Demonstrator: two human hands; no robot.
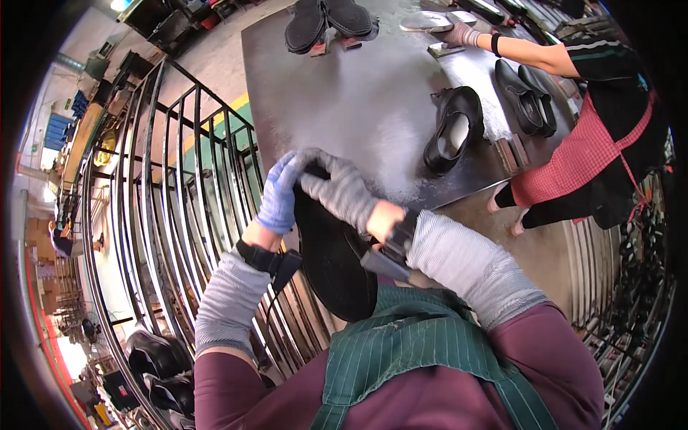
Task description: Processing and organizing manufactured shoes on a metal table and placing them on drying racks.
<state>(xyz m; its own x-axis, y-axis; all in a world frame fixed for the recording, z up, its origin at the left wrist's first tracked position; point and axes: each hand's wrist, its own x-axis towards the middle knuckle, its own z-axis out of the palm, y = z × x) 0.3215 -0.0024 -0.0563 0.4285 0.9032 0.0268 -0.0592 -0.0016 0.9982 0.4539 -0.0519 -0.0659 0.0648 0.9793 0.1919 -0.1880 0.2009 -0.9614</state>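
Observation:
A black shoe [333,265] hangs in front of my apron, its long dark sole turned up toward me. My left hand [278,195], in a pale blue glove, is closed on the shoe's far end from the left. From the right, my right hand [342,192], in a grey knitted glove, curls over that same end. The two hands meet at the fingertips there, and part of the shoe's end is hidden under them. The near end of the shoe reaches down to my green striped apron [408,344].
Ahead stands a metal table [322,107] bearing a dark shoe [455,129], a pair of black shoes [527,97] and an upturned pair [326,25]. At right, a co-worker in a red checked apron [566,154] handles a pale-soled shoe [426,21]. A black metal rack [165,179] stands left.

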